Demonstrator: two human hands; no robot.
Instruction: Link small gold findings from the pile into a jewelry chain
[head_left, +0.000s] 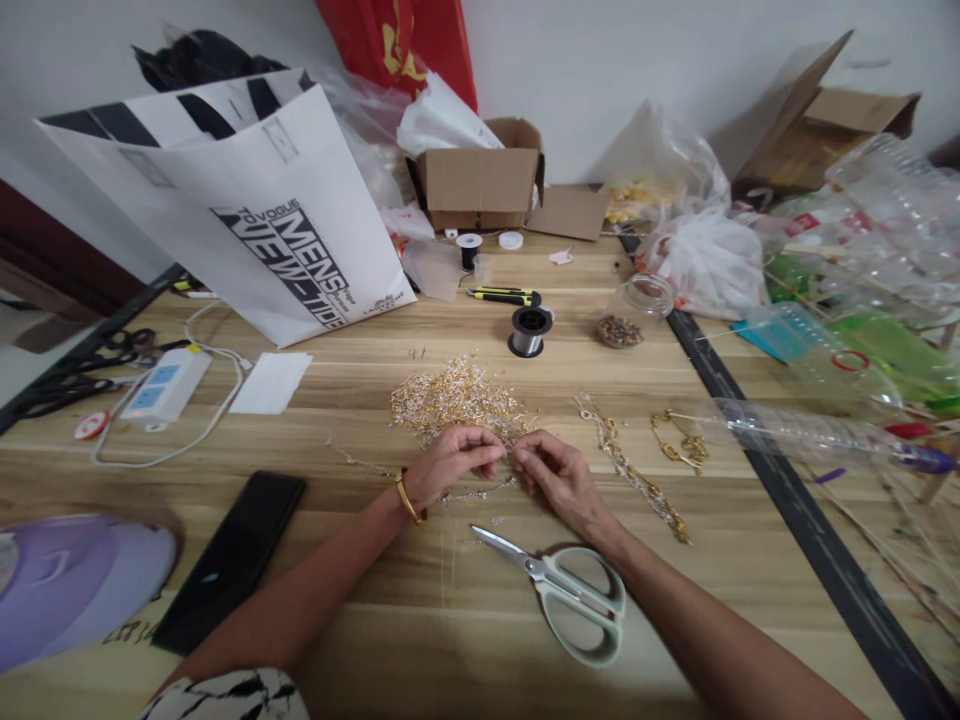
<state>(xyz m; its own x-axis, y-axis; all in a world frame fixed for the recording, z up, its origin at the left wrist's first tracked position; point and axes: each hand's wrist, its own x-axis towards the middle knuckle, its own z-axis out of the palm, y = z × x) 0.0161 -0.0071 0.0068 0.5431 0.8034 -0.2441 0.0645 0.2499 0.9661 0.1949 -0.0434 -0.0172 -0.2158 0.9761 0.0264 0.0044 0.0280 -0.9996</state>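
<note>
My left hand (466,457) has its thumb and fingers pinched together beside the bead pile. Opposite it, my right hand (553,470) is pinched too, its fingertips almost meeting the left ones. What lies between the fingertips is too small to make out. A thin beaded strand (480,493) runs on the table just below both hands, one end close to the right fingertips. Behind the hands spreads a heap of small gold and clear beads (457,395). Scissors (570,590) with pale green handles lie partly spread near my right forearm.
Gold and silver chains (630,465) lie to the right. Beyond are a wire spool (529,332), a yellow-black utility knife (504,296) and a jar of dark beads (622,325). A phone (232,560), power strip (166,385) and large paper bag (247,210) stand left.
</note>
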